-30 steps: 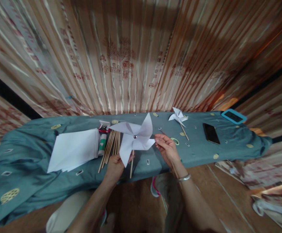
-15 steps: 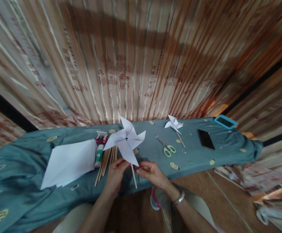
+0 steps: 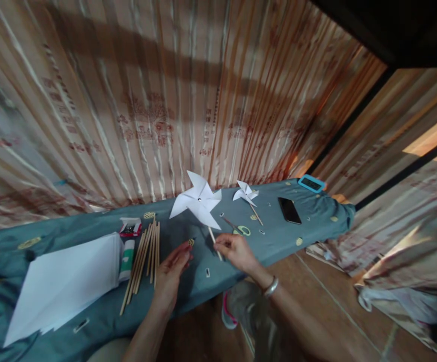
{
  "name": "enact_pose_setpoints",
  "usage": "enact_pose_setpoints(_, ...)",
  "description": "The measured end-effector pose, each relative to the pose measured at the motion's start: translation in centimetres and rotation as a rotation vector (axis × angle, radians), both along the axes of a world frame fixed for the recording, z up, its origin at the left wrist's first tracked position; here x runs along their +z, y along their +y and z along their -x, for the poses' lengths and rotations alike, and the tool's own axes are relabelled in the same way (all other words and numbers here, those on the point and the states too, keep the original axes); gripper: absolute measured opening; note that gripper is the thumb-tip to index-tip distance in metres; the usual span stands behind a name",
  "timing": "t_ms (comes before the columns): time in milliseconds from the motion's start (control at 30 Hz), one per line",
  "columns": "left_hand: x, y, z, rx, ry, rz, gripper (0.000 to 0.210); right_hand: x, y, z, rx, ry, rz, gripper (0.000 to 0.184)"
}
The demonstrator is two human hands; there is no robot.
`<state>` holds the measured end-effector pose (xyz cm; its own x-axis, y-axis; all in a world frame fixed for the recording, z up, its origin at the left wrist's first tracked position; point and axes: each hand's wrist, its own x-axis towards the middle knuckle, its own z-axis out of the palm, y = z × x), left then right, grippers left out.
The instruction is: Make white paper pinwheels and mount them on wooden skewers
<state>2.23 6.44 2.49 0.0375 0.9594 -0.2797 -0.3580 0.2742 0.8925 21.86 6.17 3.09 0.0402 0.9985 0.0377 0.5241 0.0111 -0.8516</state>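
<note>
A white paper pinwheel (image 3: pixel 197 202) with a silver pin at its centre is held up over the table by its thin wooden stick. My right hand (image 3: pixel 234 251) pinches that stick below the blades. To the left, apart from the pinwheel, my left hand (image 3: pixel 172 270) hovers with its fingers loosely stretched and nothing visible in them. Several bare wooden sticks (image 3: pixel 142 261) lie beside my left hand. A second, smaller-looking pinwheel (image 3: pixel 245 193) rests on the cloth farther back. Green-handled scissors (image 3: pixel 242 230) lie behind my right hand, partly hidden by the held pinwheel and hand.
White paper sheets (image 3: pixel 68 281) lie stacked at the left, beside a glue stick (image 3: pixel 127 260) and a small red box (image 3: pixel 130 227). On the right are a black phone (image 3: pixel 289 210) and a blue-framed device (image 3: pixel 311 183). A green-grey cloth (image 3: pixel 271 246) covers the table; a curtain (image 3: pixel 166 100) hangs behind.
My left hand has come away from the pinwheel and opened. My right hand now holds the pinwheel alone, moved toward the second pinwheel. The camera view has turned right.
</note>
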Motion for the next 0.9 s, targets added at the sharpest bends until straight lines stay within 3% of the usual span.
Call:
enact_pose_setpoints(67,-0.2,-0.1,0.0,-0.002,0.009,-0.005,0.049,1.4,1.1,-2.8,-0.056,-0.352,0.014,0.015)
enact_pose_setpoints(200,-0.4,-0.5,0.0,-0.042,0.039,-0.014,0.046,3.1,2.9,-8.8,-0.179,-0.558,0.069,0.017)
enact_pose_setpoints(367,-0.4,-1.0,-0.1,-0.106,0.083,-0.033,0.045,2.4,4.7,-13.5,-0.283,-0.754,0.173,0.020)
enact_pose_setpoints(600,-1.2,-1.0,-0.2,-0.165,0.145,-0.042,0.048,0.0,7.2,-14.4,-0.315,-0.892,0.311,0.022)
enact_pose_setpoints(900,-1.7,-1.1,0.1,-0.176,0.109,-0.041,0.044,-0.6,8.4,-14.7,-0.324,-0.960,0.377,0.023)
